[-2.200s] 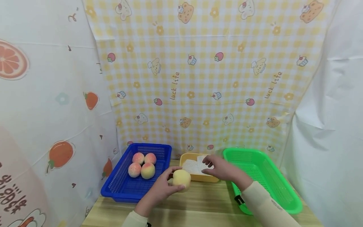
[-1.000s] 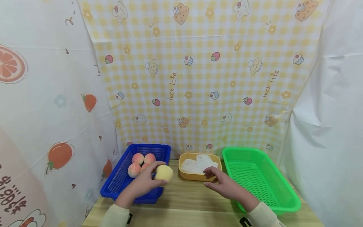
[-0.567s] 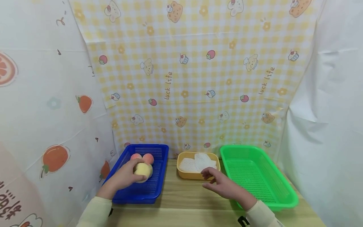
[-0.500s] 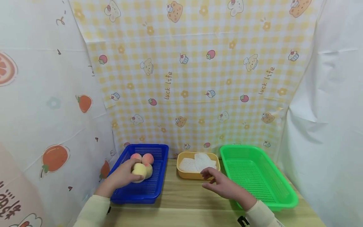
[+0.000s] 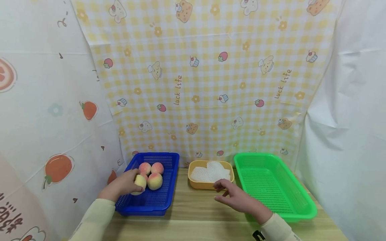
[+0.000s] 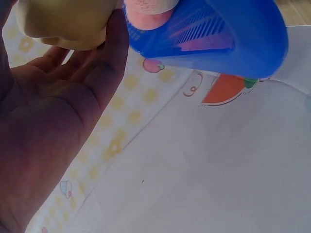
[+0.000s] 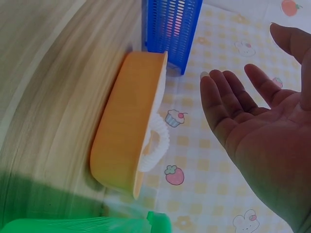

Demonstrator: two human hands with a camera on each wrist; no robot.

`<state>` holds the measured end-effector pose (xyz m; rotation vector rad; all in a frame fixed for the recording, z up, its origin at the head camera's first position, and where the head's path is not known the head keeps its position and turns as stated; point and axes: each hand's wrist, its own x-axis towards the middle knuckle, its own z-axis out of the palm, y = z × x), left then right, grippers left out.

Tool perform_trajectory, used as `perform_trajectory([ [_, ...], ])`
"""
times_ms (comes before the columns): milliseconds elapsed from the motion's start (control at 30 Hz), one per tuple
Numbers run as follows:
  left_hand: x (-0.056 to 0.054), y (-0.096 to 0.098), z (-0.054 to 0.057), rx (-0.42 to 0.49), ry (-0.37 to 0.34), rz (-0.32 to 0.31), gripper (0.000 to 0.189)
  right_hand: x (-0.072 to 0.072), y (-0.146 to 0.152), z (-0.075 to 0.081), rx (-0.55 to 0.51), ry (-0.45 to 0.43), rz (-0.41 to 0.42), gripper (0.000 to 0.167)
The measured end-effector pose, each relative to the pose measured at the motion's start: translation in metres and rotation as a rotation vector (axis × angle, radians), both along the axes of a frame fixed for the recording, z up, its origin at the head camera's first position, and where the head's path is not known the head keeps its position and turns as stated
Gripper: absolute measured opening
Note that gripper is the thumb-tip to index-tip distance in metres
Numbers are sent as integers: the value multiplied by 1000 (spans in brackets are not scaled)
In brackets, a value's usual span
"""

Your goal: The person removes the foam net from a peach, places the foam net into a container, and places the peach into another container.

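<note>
In the head view my left hand (image 5: 122,184) grips a pale yellow peach (image 5: 140,182) at the left part of the blue basket (image 5: 153,199). Several pink-and-yellow peaches (image 5: 155,181) sit close together there, right beside the held one. Seen from the left wrist, the fingers curl round the yellow peach (image 6: 68,22); whether it touches the basket floor is hidden. My right hand (image 5: 233,195) hovers in front of the small orange-yellow box (image 5: 203,185), holding nothing. The right wrist view shows its fingers loosely bent and the palm (image 7: 267,141) bare.
White foam fruit nets (image 5: 215,171) lie in the orange-yellow box, between the two baskets. To the right stands a green basket (image 5: 265,190). All rest on a wooden table (image 5: 193,217), with a checked cloth (image 5: 211,117) behind and white cloths at both sides.
My left hand has carried the yellow peach leftward from in front of the orange-yellow box to the blue basket's left side. The right hand has drawn back from the foam nets and stays still.
</note>
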<state>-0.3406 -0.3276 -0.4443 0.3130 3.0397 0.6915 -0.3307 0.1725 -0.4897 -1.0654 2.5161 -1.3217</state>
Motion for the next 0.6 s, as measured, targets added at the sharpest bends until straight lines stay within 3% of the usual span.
perform_trajectory([
  [200, -5, 1, -3, -80, -20, 53, 88, 4, 0, 0, -6, -3, 15, 34],
  [367, -11, 3, -11, -173, -82, 84, 102, 7, 2, -2, -1, -7, 17, 31],
  [600, -17, 5, -23, -237, -125, 137, 90, 8, 1, -5, 9, -15, 31, 32],
])
